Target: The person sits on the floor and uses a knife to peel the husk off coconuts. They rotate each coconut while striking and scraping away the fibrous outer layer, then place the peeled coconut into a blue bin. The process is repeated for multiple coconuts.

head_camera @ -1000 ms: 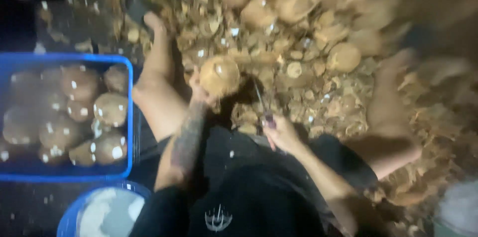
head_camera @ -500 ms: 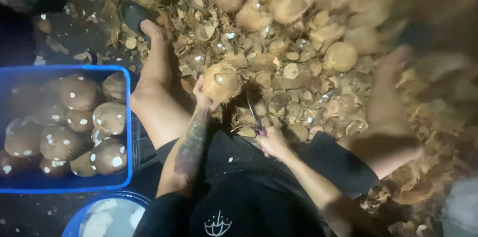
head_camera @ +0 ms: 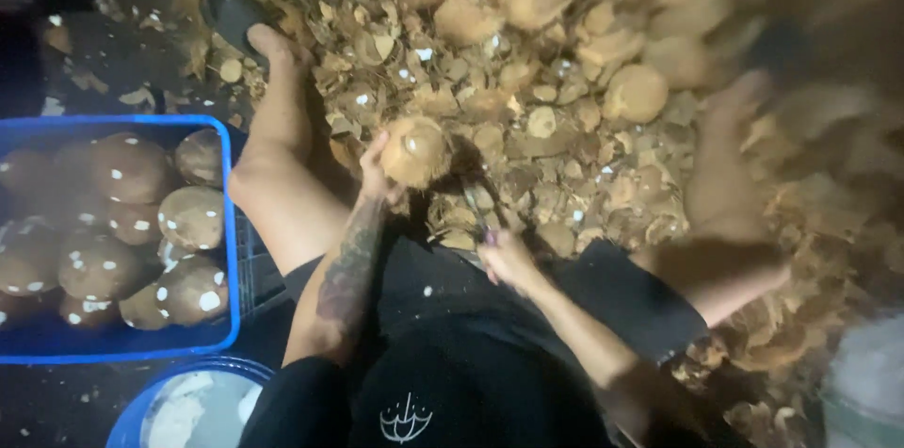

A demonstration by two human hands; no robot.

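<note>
My left hand (head_camera: 377, 173) grips a round tan coconut (head_camera: 414, 152) and holds it up between my bare legs. My right hand (head_camera: 508, 258) is closed on a small knife (head_camera: 476, 208) whose blade points up toward the underside of the coconut. Both hands are over my dark shorts, with my left foot (head_camera: 278, 81) stretched forward and my right foot (head_camera: 730, 156) out to the right.
A heap of brown shell pieces (head_camera: 527, 99) and whole coconuts (head_camera: 636, 92) covers the floor ahead. A blue crate (head_camera: 229, 222) of peeled brown coconuts stands at left. A blue bucket (head_camera: 141, 415) with white contents is at the bottom left. A dark sandal (head_camera: 231, 15) lies beyond my left foot.
The view has shifted slightly; the coconut stays in my left hand, and the knife hand has stayed just below it with small movement.
</note>
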